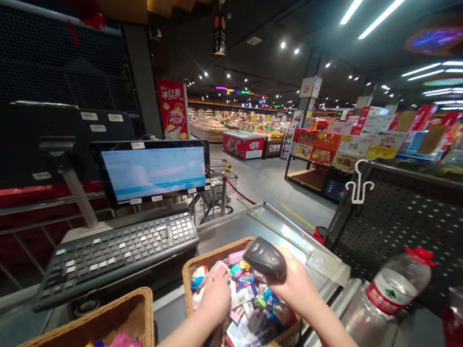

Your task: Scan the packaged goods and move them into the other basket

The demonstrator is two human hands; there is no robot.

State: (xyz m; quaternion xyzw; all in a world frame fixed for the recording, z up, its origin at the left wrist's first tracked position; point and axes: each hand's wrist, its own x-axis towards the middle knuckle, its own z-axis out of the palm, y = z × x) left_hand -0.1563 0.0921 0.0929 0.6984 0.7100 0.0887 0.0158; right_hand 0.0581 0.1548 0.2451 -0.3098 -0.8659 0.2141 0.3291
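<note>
A supermarket hall (pixel 264 181) opens ahead, with a grey floor running back to lit produce stands, and a red chest freezer (pixel 241 143) stands on it. Nearer, a wire shopping cart (pixel 212 193) stands behind a red rope barrier (pixel 240 190). To the right, a black perforated panel (pixel 415 232) walls off that side of the checkout, and its top edge carries a white plastic hook (pixel 360 185).

The steel checkout worktop (pixel 276 225) runs forward from the person, its far end open toward the floor, with raised metal edges along both sides. A monitor (pixel 150 171) on a stand and a black keyboard (pixel 118 252) fill the left side. Two wicker baskets sit on the worktop: the front one (pixel 128 311) is cut off by the bottom of the view, and the other (pixel 220 257) lies just ahead of it and is heaped with small snack packets (pixel 246 323). Beyond its right rim, a water bottle (pixel 398 286) with a red cap stands upright.

The left hand (pixel 215 296) is down in the heaped basket, fingers curled around a pink-wrapped packet (pixel 219 268). The right hand (pixel 293 284) is closed around a black handheld barcode scanner (pixel 265 259), holding it just above the basket.
</note>
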